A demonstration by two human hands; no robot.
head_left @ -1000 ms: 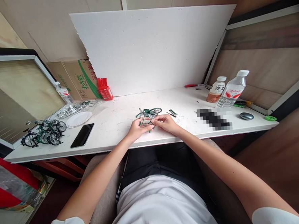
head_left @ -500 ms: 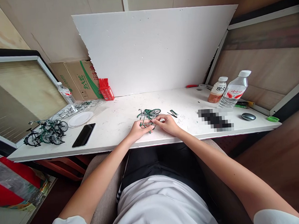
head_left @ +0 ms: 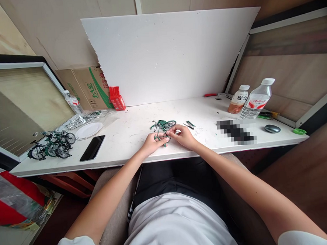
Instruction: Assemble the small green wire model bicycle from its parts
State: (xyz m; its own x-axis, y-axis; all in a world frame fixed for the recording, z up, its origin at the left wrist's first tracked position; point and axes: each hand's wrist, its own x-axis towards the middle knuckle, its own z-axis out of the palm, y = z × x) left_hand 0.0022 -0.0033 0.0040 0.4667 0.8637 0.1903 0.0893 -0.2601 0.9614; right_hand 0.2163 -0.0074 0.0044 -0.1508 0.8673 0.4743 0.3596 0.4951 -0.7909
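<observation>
Near the front edge of the white table, my left hand [head_left: 150, 144] is closed around a small green model bicycle [head_left: 158, 135], thumb and fingers pinching its thin frame. From the other side, my right hand [head_left: 184, 136] has its thumb and index finger pressed together on the same model, by a dark curved part. Just beyond the fingertips are a spoked wheel [head_left: 170, 124] and more green parts; whether these join the held frame I cannot tell. Fingers hide part of the model. Some loose green and black strips [head_left: 190, 124] lie to the right of my right hand.
At left stand several assembled model bicycles [head_left: 52, 144], beside a phone [head_left: 92, 148] and white plates [head_left: 89, 130]. A red box [head_left: 117, 99] and a carton [head_left: 86, 88] are behind. Bottles [head_left: 257, 100], a mouse [head_left: 272, 128] and a green cap [head_left: 299, 131] sit at right.
The view has shifted very slightly. Both hands keep their hold on the model bicycle in nearly the same place, with only tiny finger movement.
</observation>
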